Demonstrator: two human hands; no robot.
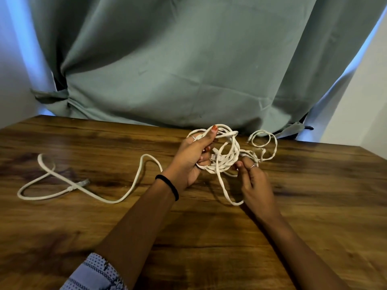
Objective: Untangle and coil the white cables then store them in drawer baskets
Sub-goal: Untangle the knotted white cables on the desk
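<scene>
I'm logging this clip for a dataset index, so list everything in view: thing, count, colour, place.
cable tangle: one bundle, white, held above the table's far middle
loose cable run: one, white, trailing left across the table from the tangle, plug end lying flat
small cable loop: one, white, far side, right of the tangle
table: one, dark wood grain, fills the lower frame
curtain: one, grey-green, behind the table
hair tie: one, black, on the left wrist
sleeve: one, blue-white patterned, bottom left
left hand: grips the tangle
right hand: pinches a strand of the tangle
</scene>
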